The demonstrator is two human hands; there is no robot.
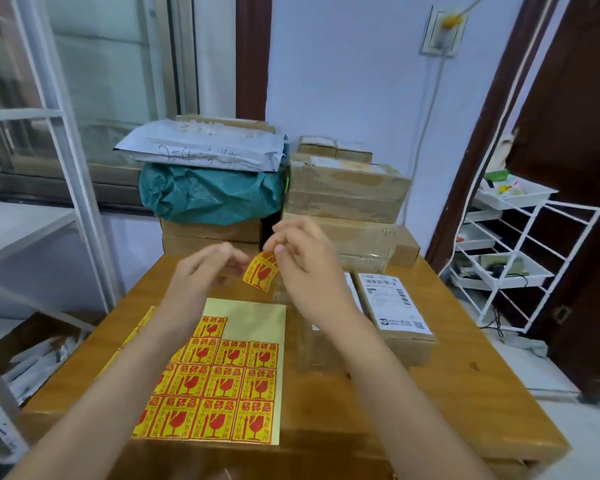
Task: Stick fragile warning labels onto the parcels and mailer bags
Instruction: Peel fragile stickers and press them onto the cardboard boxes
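Your right hand (302,261) pinches a peeled label (261,271), red on yellow with a broken-glass mark, above the table (465,375). Your left hand (201,271) hovers beside it, fingers loose, holding nothing. The sheet (253,317) below shows labels headed 易碎品. A box (395,317) at right bears a barcoded shipping slip. Behind, a grey mailer (201,147) carries illegible handwriting.
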